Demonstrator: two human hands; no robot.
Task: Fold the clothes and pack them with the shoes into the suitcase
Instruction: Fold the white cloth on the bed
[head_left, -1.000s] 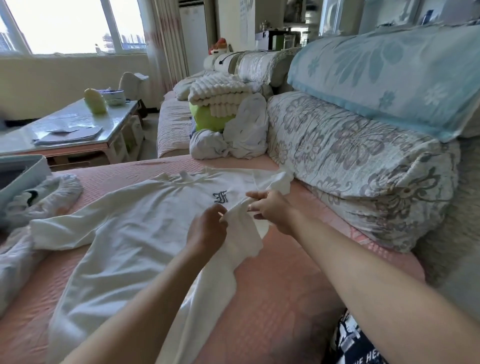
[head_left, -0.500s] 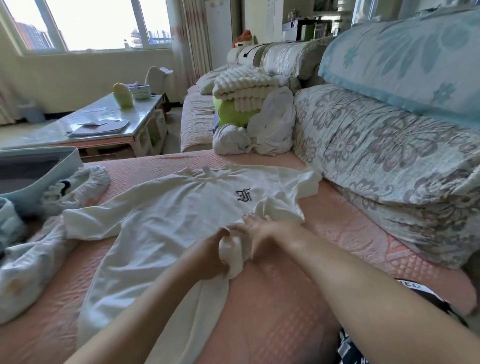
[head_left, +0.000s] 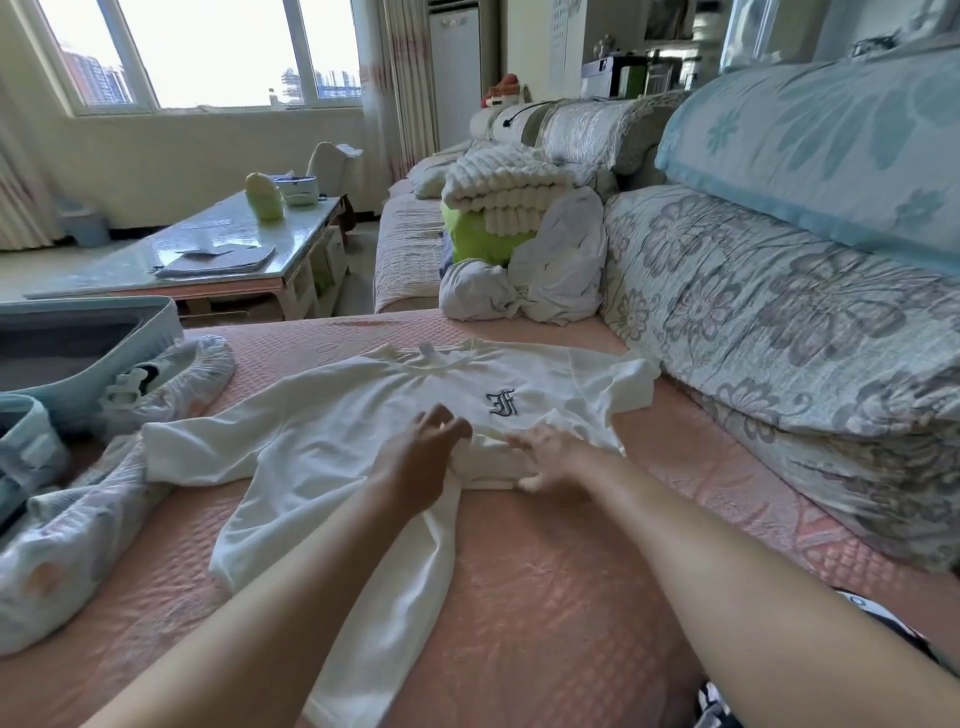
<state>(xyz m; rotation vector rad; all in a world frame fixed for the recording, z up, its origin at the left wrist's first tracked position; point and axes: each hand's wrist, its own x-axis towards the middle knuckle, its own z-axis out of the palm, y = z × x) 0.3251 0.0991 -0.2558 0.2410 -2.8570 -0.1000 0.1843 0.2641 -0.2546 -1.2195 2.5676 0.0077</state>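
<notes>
White shirt (head_left: 332, 447), dark navy gothic letter emblem (head_left: 502, 403) on chest. Bed cover (head_left: 545, 571) was salmon pink, small quilted squares. Back cushion (head_left: 753, 322) cream with grey-mauve flower print. Upper pillow (head_left: 831, 145) pale blue, teal flowers. Suitcase (head_left: 104, 358) light blue, grey lining. Bag (head_left: 478, 239) lime green under cream ribbed blanket (head_left: 498, 182). Left garment (head_left: 67, 540) pale print with orange spots.

My left forearm (head_left: 291, 587) and right forearm (head_left: 701, 545) are bare, and I wear black clothing (head_left: 714, 701) with white lettering.
</notes>
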